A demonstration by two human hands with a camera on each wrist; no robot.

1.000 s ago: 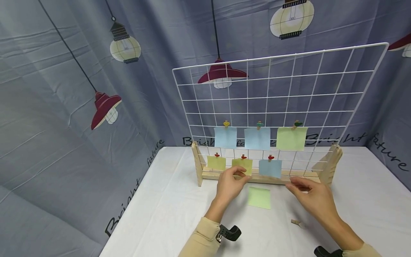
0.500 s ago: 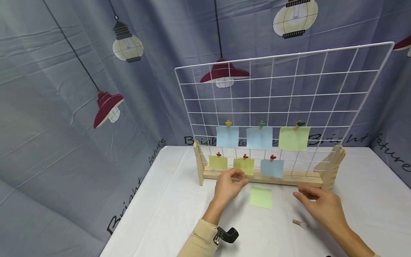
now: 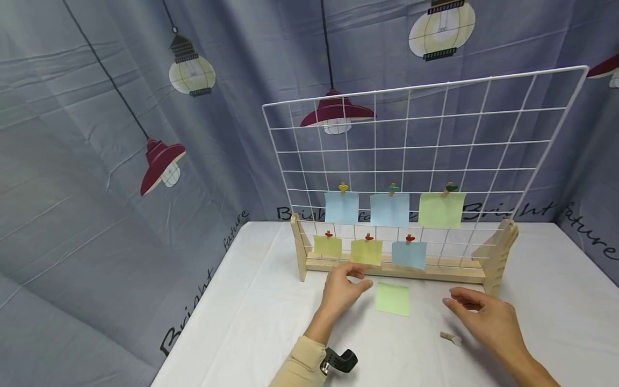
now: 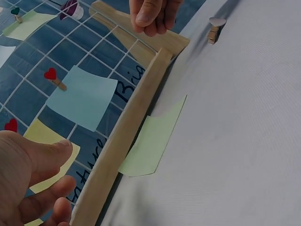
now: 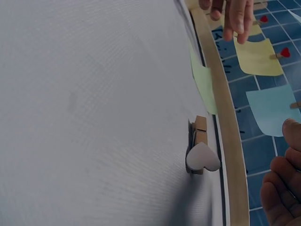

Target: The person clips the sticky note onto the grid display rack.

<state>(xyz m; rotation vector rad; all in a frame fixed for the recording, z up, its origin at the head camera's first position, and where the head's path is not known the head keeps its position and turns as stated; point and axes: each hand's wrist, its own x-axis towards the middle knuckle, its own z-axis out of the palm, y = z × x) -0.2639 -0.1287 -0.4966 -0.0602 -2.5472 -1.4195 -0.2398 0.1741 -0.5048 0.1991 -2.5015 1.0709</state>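
Note:
My left hand (image 3: pixel 340 290) hovers left of a light green sticky note (image 3: pixel 392 299) lying on the table, its thumb and fingers apart with nothing between them. Over the table at the right is my right hand (image 3: pixel 488 317), fingers loosely bent and holding nothing. A small wooden clothespin with a white heart (image 3: pixel 451 338) lies to the left of that hand; the right wrist view shows the white heart (image 5: pixel 203 157) up close. Behind the hands, a white wire grid (image 3: pixel 406 131) bears blue, green and yellow notes, such as the blue note (image 3: pixel 409 254), each under a heart clothespin.
The grid stands in a wooden base (image 3: pixel 435 273) with a side foot at each end. A white cloth covers the table (image 3: pixel 232 322). Grey-blue curtains (image 3: pixel 96 226) with printed lamps hang behind and at the sides. A black wrist strap (image 3: pixel 340 360) sits on the left forearm.
Both hands have drawn back and down from the lower part of the grid. The right hand has also shifted right. The loose green note and the white heart clothespin stay put.

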